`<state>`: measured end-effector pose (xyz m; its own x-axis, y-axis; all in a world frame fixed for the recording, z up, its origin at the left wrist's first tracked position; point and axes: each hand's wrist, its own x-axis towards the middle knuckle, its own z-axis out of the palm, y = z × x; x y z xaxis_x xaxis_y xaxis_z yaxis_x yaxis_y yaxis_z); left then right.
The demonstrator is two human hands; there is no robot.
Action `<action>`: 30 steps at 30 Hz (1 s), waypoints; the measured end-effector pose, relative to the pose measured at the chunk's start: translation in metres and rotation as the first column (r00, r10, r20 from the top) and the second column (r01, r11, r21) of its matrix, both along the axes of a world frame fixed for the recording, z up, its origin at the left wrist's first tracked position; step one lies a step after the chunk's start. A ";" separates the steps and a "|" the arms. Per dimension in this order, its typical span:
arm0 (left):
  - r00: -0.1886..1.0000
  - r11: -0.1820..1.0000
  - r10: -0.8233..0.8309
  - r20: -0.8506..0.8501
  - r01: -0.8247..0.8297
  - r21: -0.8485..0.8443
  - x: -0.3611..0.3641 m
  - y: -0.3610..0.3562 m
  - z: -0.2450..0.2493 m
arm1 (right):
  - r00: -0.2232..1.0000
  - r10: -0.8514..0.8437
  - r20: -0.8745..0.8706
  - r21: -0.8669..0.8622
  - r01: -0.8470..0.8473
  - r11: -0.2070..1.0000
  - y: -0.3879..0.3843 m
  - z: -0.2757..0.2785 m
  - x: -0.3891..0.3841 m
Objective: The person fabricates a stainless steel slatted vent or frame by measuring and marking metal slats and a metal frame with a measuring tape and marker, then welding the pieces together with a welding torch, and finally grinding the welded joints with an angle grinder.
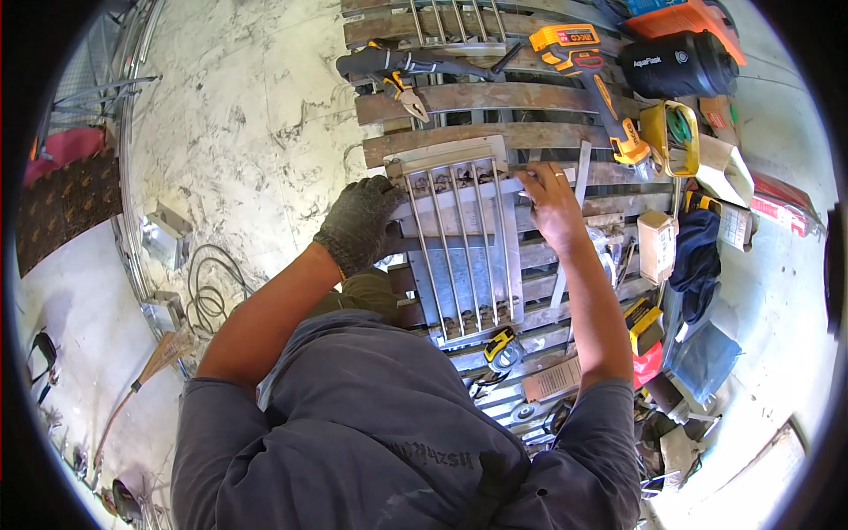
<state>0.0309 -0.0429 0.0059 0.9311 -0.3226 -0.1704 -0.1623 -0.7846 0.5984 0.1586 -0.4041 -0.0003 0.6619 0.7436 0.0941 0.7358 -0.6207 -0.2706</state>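
A metal grille of several parallel rods (pixel 477 256) lies over a sheet-metal plate (pixel 450 287) on the slatted wooden bench. A light flat metal strip (pixel 450 197) runs crosswise near the grille's far end. My left hand (pixel 362 219), in a dark knitted glove, is closed around the strip's left end; its fingertips are partly hidden. At the other end my bare right hand (pixel 554 201), with a ring on one finger, pinches the strip. Below the strip, a darker flat bar (pixel 446 241) passes across the rods. Close to the grille's near end sits a yellow and black tape measure (pixel 503 350).
Pliers (pixel 409 97) rest beside a black-wrapped tool (pixel 397 62) on the far slats (pixel 477 95). An orange cordless angle grinder (pixel 596 88) lies far right, near a black flask (pixel 678 64). Boxes (pixel 656 247) and a yellow container (pixel 669 137) crowd the right side.
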 end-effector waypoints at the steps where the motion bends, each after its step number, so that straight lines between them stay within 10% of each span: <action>1: 1.000 1.000 0.001 -0.012 -0.001 0.014 0.000 0.000 0.002 | 1.000 0.001 0.004 -0.011 -0.001 1.000 0.000 0.002 0.000; 20: 0.986 0.987 -0.136 -0.099 0.144 0.071 0.009 0.011 0.020 | 0.941 -0.337 0.026 -0.106 0.338 0.935 0.014 0.056 -0.095; 25: 0.961 0.960 -0.266 -0.077 0.271 0.069 0.012 0.020 -0.006 | 0.769 -0.634 0.082 -0.013 0.637 0.770 -0.004 0.100 -0.203; 30: 0.925 0.931 -0.339 -0.171 0.356 0.081 0.027 0.021 0.014 | 0.307 -0.937 0.168 0.014 0.949 0.314 -0.054 0.149 -0.329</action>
<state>0.0583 -0.0219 0.0199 0.7242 -0.5924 -0.3529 -0.3501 -0.7568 0.5520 -0.1704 -0.4579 0.1485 0.9032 -0.3719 0.2143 -0.3454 -0.9261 -0.1517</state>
